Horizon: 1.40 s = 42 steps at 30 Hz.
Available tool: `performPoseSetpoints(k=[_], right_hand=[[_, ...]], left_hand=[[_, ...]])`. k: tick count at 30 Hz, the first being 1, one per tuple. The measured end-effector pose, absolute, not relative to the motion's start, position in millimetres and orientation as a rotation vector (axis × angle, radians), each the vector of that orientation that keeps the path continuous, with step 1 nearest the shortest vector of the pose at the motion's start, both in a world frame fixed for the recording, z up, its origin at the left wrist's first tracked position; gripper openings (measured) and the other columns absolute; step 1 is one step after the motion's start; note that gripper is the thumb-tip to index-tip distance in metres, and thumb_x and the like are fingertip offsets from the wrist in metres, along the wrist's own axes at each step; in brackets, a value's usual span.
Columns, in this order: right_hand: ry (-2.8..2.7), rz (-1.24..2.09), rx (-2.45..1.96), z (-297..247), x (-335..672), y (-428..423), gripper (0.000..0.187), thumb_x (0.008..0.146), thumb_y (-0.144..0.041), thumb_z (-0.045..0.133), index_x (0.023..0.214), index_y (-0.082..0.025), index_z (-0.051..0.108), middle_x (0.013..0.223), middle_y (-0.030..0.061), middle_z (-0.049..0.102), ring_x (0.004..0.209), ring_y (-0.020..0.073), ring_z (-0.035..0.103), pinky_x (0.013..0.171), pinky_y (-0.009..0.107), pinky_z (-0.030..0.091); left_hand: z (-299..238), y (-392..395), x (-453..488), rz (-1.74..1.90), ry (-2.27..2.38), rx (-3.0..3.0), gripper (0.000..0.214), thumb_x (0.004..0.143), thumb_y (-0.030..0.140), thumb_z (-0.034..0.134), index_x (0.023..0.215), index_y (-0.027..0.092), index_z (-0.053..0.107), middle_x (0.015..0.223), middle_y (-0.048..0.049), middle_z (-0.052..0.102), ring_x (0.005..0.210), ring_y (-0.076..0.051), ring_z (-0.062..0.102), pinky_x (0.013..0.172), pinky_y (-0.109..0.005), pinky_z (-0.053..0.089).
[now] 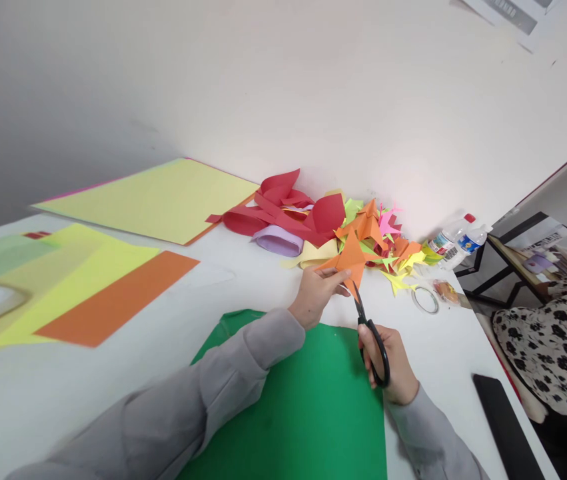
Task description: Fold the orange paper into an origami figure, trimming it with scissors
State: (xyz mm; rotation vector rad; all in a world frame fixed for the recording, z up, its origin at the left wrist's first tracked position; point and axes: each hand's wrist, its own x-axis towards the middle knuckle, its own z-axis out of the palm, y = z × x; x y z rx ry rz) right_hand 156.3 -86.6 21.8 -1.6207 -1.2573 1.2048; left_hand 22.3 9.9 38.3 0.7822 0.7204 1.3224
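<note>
Between the fingers of my left hand (314, 293) is an orange paper star (352, 257), held up above the table. My right hand (394, 363) grips a pair of black-handled scissors (376, 350), fingers wrapped in the loops. The scissor blades point up and meet the star's lower point; whether they are cutting into the paper is hard to make out. Beneath both forearms lies a large green paper sheet (293, 407). Just behind the star is a pile of cut paper shapes, with an orange folded piece (366, 225) and yellow stars (398, 281).
Red paper loops (283, 207) and a lilac loop (277, 240) lie near the wall. A large yellow sheet (163, 200) and an orange strip (118, 300) are on the left. Bottles (450, 240), a tape roll (426, 300) and a black bar (506, 427) sit right, beside a seated person (553, 347).
</note>
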Motion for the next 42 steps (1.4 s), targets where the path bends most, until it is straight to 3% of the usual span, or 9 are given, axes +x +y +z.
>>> performPoseSetpoints(k=[18,23,29,34,39,42], right_hand=[[-1.292,1.122,-1.652,11.8,154.9,-83.7,0.048,0.07,-0.063,0.059,0.059,-0.019,0.046,0.036,-0.009,0.038,0.024,0.0069,0.035,0.023,0.019,0.022],[-1.266,0.909,-1.66,5.8,164.4,-77.2,0.045,0.072,-0.059,0.059,0.058,-0.02,0.043,0.043,-0.0073,0.04,0.031,0.0075,0.036,0.031,0.022,0.026],[-1.402,0.372,-1.744,0.5,187.6,-60.0,0.037,0.079,-0.053,0.052,0.071,-0.017,0.056,0.06,0.0009,0.057,0.054,0.0146,0.048,0.052,0.025,0.037],[-1.438,0.146,-1.846,-2.1,200.8,-50.9,0.033,0.081,-0.049,0.046,0.073,-0.018,0.054,0.065,0.0036,0.059,0.056,0.0176,0.051,0.054,0.027,0.035],[-1.478,-0.008,-1.9,-10.1,215.5,-42.2,0.032,0.083,-0.041,0.039,0.082,-0.016,0.059,0.069,0.0071,0.061,0.06,0.0202,0.053,0.056,0.029,0.036],[-1.469,-0.092,-1.933,-14.1,229.2,-36.6,0.035,0.081,-0.042,0.041,0.082,-0.014,0.062,0.071,0.0094,0.063,0.063,0.0218,0.055,0.059,0.03,0.038]], left_hand=[[45.0,18.6,12.0,1.395,0.655,0.673,0.024,0.053,0.026,0.079,0.068,0.01,0.068,0.068,-0.0039,0.066,0.058,-0.013,0.058,0.049,-0.025,0.05],[43.7,22.1,9.3,1.389,0.631,0.659,0.025,0.054,0.025,0.079,0.071,0.011,0.068,0.07,-0.0042,0.067,0.06,-0.013,0.059,0.051,-0.026,0.05],[42.4,19.6,10.5,1.334,0.642,0.687,0.023,0.054,0.026,0.078,0.062,0.009,0.065,0.055,-0.0031,0.062,0.049,-0.012,0.055,0.046,-0.025,0.046],[40.9,18.1,11.0,1.298,0.635,0.749,0.023,0.055,0.028,0.078,0.059,0.01,0.064,0.049,-0.0027,0.059,0.045,-0.011,0.051,0.045,-0.025,0.042],[39.1,18.5,10.3,1.297,0.679,0.844,0.034,0.058,0.029,0.076,0.042,0.014,0.05,0.038,0.0021,0.045,0.037,-0.006,0.038,0.039,-0.023,0.026],[37.4,19.6,10.7,1.315,0.706,0.837,0.034,0.057,0.028,0.076,0.042,0.013,0.05,0.039,0.0027,0.044,0.039,-0.006,0.037,0.04,-0.022,0.025]])
